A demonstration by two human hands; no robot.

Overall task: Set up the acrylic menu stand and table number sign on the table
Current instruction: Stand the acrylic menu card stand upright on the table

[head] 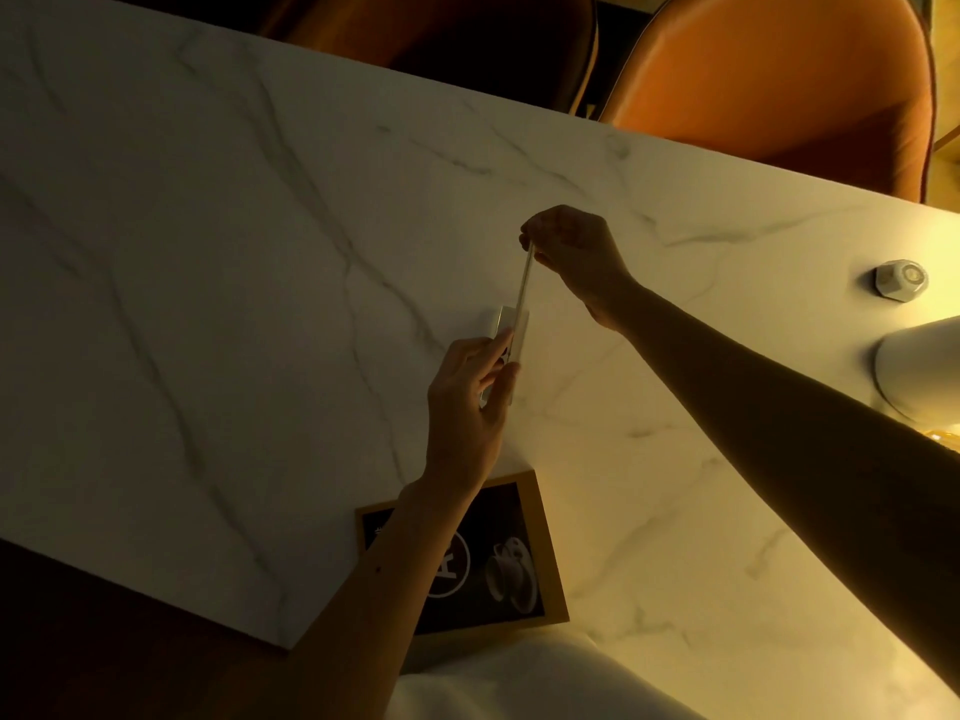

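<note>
An acrylic menu stand stands upright on the marble table, seen edge-on as a thin pale line with a wider base at its near end. My right hand pinches its far top edge. My left hand grips the near end at the base. A dark sign with a wooden frame, showing a letter in a circle and a cup, lies flat near the table's front edge, partly under my left forearm.
A small white faceted object sits at the right, with a white lamp base beside it. Two orange-brown chairs stand along the far edge. The room is dim, lit from the right.
</note>
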